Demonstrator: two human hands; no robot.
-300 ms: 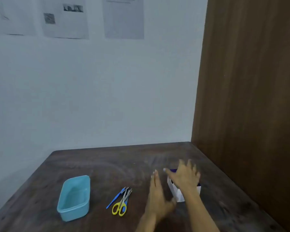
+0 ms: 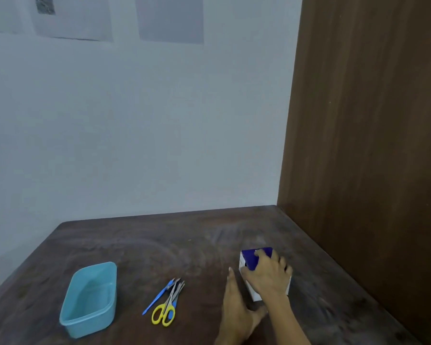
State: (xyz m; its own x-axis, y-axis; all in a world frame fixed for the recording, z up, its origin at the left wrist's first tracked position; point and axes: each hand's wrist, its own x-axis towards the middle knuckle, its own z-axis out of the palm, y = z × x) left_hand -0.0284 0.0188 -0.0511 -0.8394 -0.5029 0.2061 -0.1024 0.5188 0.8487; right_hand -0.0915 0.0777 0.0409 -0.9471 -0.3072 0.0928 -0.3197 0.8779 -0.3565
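Box [image 2: 251, 260] partly hidden (beneath right hand [image 2: 269, 276])

box [image 2: 251, 259]: white sides, deep blue top | tub [image 2: 90, 301]: plain light blue | scissors [image 2: 169, 303]: yellow handles, grey blades | pen [image 2: 158, 297]: bright blue | tabletop [image 2: 159, 245]: dark brown, pale smudges | wall [image 2: 147, 133]: pale grey-blue | side panel [image 2: 371, 120]: brown wood grain

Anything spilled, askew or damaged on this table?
Nothing stands out. The blue tub sits upright. The scissors lie in a loose bunch with a blue pen. The right hand grips the white-and-purple box, which looks intact. The left hand is open beside it.
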